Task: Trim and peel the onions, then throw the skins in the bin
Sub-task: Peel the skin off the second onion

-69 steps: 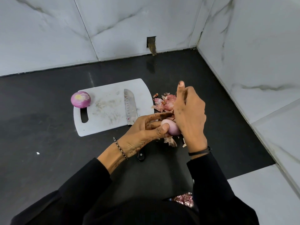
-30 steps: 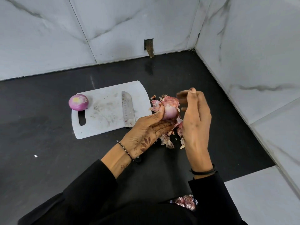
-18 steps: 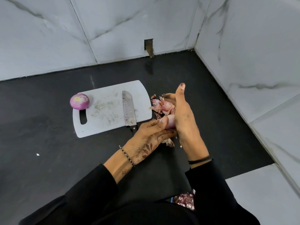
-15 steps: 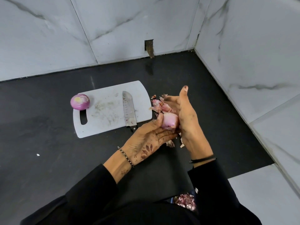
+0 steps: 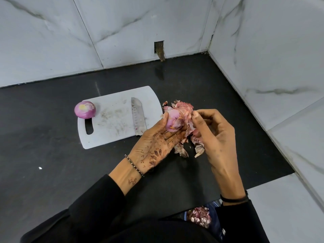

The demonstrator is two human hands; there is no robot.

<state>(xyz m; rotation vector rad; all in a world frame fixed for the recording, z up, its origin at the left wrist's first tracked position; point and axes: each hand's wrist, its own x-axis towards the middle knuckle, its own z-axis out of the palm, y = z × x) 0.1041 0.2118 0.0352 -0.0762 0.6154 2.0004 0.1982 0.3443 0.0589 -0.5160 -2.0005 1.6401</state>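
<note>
Just off the board (image 5: 112, 130) edge, left hand (image 5: 156, 146) round onion (image 5: 173, 122), right hand (image 5: 215, 137) tight on skin (image 5: 188, 126).

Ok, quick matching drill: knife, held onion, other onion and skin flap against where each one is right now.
Things:
1. knife
2. held onion
3. other onion
4. skin flap

Places:
A. pinched by the right hand
B. gripped in the left hand
C. flat on the right part of the board
D. at the board's left end

Pairs: 1-C, 2-B, 3-D, 4-A
</note>
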